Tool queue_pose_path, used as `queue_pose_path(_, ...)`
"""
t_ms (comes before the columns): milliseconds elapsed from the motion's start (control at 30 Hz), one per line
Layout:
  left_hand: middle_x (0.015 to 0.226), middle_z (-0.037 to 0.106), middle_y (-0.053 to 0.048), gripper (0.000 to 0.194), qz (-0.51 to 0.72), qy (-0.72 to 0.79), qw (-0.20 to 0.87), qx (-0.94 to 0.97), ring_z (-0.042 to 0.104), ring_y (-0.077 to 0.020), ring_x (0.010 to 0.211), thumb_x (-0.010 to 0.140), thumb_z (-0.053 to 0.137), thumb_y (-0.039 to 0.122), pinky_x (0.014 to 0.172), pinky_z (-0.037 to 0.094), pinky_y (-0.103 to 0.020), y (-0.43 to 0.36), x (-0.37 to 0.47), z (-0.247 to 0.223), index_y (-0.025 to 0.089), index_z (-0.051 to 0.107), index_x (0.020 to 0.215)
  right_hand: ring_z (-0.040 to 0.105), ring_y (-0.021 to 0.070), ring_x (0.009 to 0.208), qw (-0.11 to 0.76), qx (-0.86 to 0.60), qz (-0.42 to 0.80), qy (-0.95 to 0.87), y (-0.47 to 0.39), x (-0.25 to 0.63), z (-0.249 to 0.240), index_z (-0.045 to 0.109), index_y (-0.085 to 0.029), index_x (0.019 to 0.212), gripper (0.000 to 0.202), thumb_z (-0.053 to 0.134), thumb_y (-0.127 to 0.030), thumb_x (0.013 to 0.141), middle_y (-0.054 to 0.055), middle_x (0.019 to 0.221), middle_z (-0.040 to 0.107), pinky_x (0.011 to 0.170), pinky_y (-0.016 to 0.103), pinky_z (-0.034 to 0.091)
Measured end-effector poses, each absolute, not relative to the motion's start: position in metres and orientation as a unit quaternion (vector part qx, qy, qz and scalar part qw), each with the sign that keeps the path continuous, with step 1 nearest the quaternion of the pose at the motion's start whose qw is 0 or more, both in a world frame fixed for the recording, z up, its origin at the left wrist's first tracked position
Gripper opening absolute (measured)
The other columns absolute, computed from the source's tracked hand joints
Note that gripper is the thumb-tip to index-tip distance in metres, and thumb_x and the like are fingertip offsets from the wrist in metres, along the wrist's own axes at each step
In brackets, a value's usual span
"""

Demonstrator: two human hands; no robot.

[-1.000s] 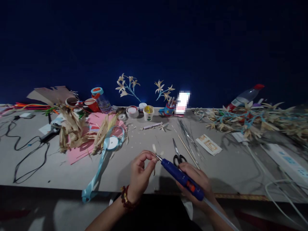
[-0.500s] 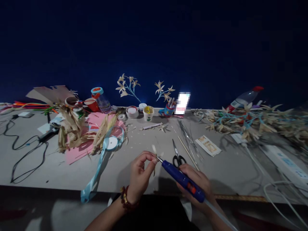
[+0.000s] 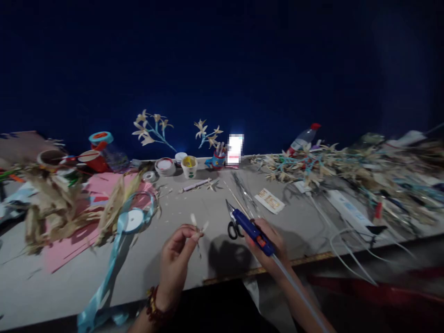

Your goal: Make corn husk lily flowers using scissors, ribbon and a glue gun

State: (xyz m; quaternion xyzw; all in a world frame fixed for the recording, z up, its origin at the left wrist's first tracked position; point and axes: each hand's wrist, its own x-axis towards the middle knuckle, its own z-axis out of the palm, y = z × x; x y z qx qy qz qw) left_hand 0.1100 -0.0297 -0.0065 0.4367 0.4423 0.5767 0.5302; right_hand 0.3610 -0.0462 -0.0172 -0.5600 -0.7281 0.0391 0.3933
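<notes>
Between thumb and forefinger my left hand (image 3: pixel 177 254) pinches a small pale husk flower (image 3: pixel 194 224) on a thin stem, low over the table. My right hand (image 3: pixel 268 245) is wrapped round a blue glue gun (image 3: pixel 252 230), whose tip points up and left, apart from the flower. Black-handled scissors (image 3: pixel 233 230) lie beside the gun's front end, partly hidden by it. Thin metal wires (image 3: pixel 243 189) lie behind the gun. A white packet (image 3: pixel 269 200) rests to their right.
Blue ribbon on a spool (image 3: pixel 132 221), dried husks (image 3: pixel 52 203) and pink paper (image 3: pixel 64 249) lie left. Paint cups (image 3: pixel 189 171) and a lit phone (image 3: pixel 235 149) stand at the back. Husk flowers (image 3: pixel 305 162), a power strip (image 3: pixel 352 210) and cables lie right.
The glue gun has drawn away from the flower toward the right. My left hand still pinches the flower. The whole view has turned to the right.
</notes>
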Motion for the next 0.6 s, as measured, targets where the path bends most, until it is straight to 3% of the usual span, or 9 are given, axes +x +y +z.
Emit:
queue_pose_path(167,0.091,0.064,-0.003,0.013,0.587,0.435,0.565,0.383,0.060,-0.0178,0.093,0.080,0.074,0.029,0.087,0.048,-0.028,-0.029,0.106,-0.011,0.019,0.066,0.077,0.067,0.0235,0.081,0.232,-0.737,-0.051,-0.633,-0.040,0.426,-0.035,0.057,-0.021,0.109,0.029,0.060,-0.019,0.080,0.008,0.105,0.068,0.062,0.030,0.049)
queue_pose_path(300,0.091,0.064,-0.003,0.011,0.585,0.424,0.574,0.386,0.060,-0.0171,0.095,0.081,0.073,0.027,0.088,0.047,-0.026,-0.029,0.106,-0.013,0.019,0.067,0.078,0.067,0.0264,0.094,0.131,-0.776,-0.002,-0.617,-0.041,0.475,-0.049,0.052,-0.017,0.120,0.044,0.056,-0.012,0.077,0.013,0.118,0.063,0.067,0.031,0.049)
queue_pose_path(433,0.090,0.062,-0.002,0.010,0.580,0.404,0.591,0.389,0.060,-0.0154,0.092,0.083,0.072,0.025,0.087,0.047,-0.025,-0.028,0.109,-0.013,0.019,0.066,0.077,0.064,0.0307,0.105,0.121,-0.771,0.056,-0.623,-0.037,0.500,-0.062,0.040,-0.012,0.137,0.061,0.055,-0.019,0.079,0.019,0.124,0.058,0.081,0.038,0.052)
queue_pose_path(600,0.090,0.062,-0.002,0.009,0.589,0.396,0.586,0.392,0.060,-0.0155,0.092,0.084,0.071,0.024,0.087,0.046,-0.026,-0.029,0.109,-0.012,0.019,0.066,0.079,0.064,0.0311,0.108,0.136,-0.721,0.088,-0.674,-0.037,0.518,-0.065,0.031,-0.010,0.145,0.074,0.055,-0.025,0.077,0.021,0.132,0.054,0.091,0.042,0.051)
